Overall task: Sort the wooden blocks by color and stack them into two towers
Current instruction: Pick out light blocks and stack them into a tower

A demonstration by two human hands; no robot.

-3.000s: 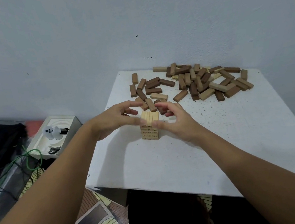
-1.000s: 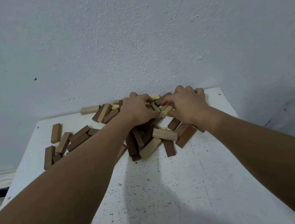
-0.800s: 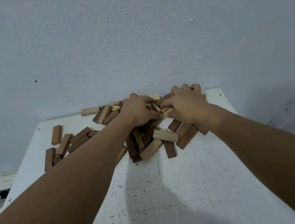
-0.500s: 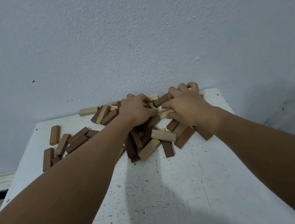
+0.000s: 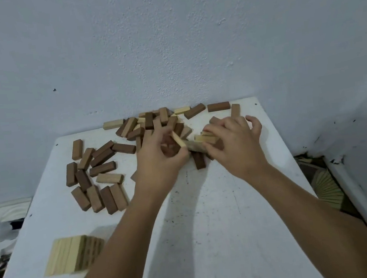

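A low tower of light blocks (image 5: 73,254) stands at the near left of the white table (image 5: 223,237). Loose dark and light wooden blocks (image 5: 102,161) lie scattered across the far half, piled thickest by the wall. My left hand (image 5: 159,157) is raised just above the pile with a light block (image 5: 178,140) pinched between thumb and fingers. My right hand (image 5: 233,144) is beside it, fingers closed over two or three light blocks (image 5: 205,138). A blurred light block (image 5: 196,147) spans between the two hands.
The table's far edge meets a pale blue wall (image 5: 167,49). A white box with small items (image 5: 0,228) sits on the floor left of the table. A patterned floor mat (image 5: 327,188) shows in the gap on the right.
Both hands have pulled back from deep in the pile toward me, each with light blocks. The view has dropped and shifted, and the light tower has come into sight at the near left.
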